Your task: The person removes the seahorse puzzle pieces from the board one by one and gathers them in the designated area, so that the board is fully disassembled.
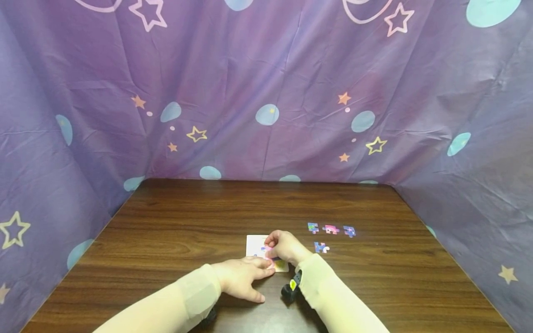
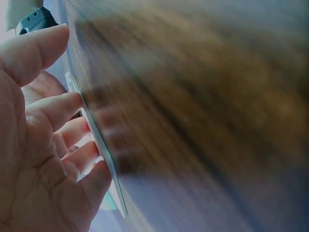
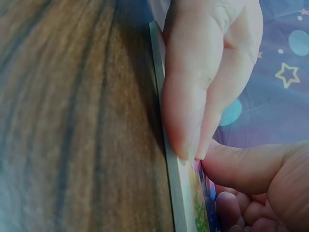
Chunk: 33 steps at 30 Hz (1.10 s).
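The left hand point(image 1: 243, 276) lies with fingers extended on the white board point(image 1: 253, 240), apparently steadying it, the right hand point(image 1: 289, 247) pinches a puzzle piece point(image 1: 266, 249) there, and four loose pieces point(image 1: 331, 229) lie rightward on the table point(image 1: 175, 217), seemingly within easy reach.

The left bare hand point(image 1: 243, 277) and right bare hand point(image 1: 289, 248) hide part of the thin white rectangular board point(image 1: 253, 241); the dark brown wooden table point(image 2: 217, 96) blurs in the left wrist view.
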### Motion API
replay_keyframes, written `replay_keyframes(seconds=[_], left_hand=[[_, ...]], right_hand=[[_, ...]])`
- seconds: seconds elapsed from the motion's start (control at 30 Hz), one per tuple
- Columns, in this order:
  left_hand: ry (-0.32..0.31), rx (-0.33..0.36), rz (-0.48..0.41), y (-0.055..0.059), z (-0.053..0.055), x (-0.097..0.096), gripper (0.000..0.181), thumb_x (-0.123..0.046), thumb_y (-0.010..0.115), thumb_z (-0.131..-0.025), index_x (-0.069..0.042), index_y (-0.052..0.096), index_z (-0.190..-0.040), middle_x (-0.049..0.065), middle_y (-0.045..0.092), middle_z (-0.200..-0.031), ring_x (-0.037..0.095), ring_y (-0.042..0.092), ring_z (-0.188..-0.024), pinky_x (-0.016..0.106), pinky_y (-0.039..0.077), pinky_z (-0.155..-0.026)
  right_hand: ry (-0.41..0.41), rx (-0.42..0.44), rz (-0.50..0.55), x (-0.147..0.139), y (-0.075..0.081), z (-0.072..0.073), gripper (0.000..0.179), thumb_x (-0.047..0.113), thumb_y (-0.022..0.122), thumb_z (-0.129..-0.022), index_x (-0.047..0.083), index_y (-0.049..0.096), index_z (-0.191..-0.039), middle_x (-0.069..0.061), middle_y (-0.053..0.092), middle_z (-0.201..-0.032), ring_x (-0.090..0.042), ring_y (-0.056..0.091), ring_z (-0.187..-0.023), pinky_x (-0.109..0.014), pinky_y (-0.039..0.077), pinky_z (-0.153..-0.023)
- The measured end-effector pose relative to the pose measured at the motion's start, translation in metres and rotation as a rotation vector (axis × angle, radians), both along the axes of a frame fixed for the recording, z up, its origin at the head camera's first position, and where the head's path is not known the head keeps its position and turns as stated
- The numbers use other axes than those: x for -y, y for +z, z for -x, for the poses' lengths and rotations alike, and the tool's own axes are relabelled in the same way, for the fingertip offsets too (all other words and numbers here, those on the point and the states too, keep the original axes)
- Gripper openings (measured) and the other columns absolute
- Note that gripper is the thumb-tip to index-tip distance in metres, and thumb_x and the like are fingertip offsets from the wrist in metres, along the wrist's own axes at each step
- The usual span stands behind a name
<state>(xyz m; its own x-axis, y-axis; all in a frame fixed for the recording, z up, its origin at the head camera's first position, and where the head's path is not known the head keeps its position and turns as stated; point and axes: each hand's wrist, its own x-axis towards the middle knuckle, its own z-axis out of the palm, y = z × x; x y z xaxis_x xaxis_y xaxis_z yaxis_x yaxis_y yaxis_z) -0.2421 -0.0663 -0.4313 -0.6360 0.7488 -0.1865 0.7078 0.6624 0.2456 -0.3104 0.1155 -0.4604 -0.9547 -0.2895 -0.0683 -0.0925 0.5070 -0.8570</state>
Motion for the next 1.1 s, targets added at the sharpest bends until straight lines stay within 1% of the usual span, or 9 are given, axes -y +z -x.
replay_keyframes(seconds=[0.4,0.6,0.73,0.93,1.1], left_hand=[[-0.001,-0.014,0.005,0.0010,-0.0007,0.0004,0.072,-0.050,0.065,-0.083,-0.021,0.044,-0.146,-0.003,0.035,-0.153,0.027,0.033,-0.139,0.035,0.030,-0.112],[-0.004,-0.005,0.005,0.0018,-0.0007,0.0006,0.072,-0.050,0.065,-0.083,-0.021,0.044,-0.146,-0.001,0.034,-0.154,0.026,0.032,-0.140,0.034,0.028,-0.113],[-0.005,-0.005,0.004,0.0017,-0.0005,0.0007,0.072,-0.050,0.065,-0.084,-0.020,0.044,-0.146,-0.001,0.034,-0.154,0.026,0.032,-0.140,0.034,0.028,-0.113],[-0.002,-0.013,0.007,0.0001,-0.0004,0.0002,0.072,-0.051,0.065,-0.083,-0.021,0.044,-0.145,-0.002,0.035,-0.153,0.026,0.033,-0.139,0.034,0.029,-0.113],[0.004,-0.003,0.007,0.0009,-0.0008,-0.0001,0.071,-0.051,0.065,-0.083,-0.022,0.045,-0.145,-0.002,0.035,-0.153,0.026,0.033,-0.139,0.034,0.029,-0.113]], right_hand=[[0.002,0.011,0.026,-0.0023,-0.0023,0.0011,0.034,-0.011,0.075,-0.064,0.003,0.063,-0.093,-0.004,0.057,-0.084,-0.016,0.052,-0.078,-0.026,0.045,-0.069],[-0.005,0.014,0.065,-0.0024,-0.0027,0.0005,0.035,-0.013,0.075,-0.064,0.001,0.062,-0.094,-0.005,0.057,-0.083,-0.016,0.052,-0.076,-0.026,0.046,-0.066],[-0.016,0.021,0.077,-0.0025,-0.0032,0.0002,0.035,-0.012,0.076,-0.065,0.001,0.063,-0.095,-0.005,0.058,-0.084,-0.016,0.053,-0.077,-0.026,0.046,-0.068],[-0.009,0.006,0.098,-0.0047,-0.0048,0.0000,0.033,-0.011,0.076,-0.065,0.000,0.064,-0.094,-0.006,0.059,-0.084,-0.016,0.053,-0.077,-0.027,0.048,-0.070],[-0.015,0.024,0.119,-0.0061,-0.0038,-0.0011,0.033,-0.011,0.076,-0.066,0.000,0.064,-0.095,-0.006,0.058,-0.085,-0.017,0.053,-0.078,-0.026,0.048,-0.069]])
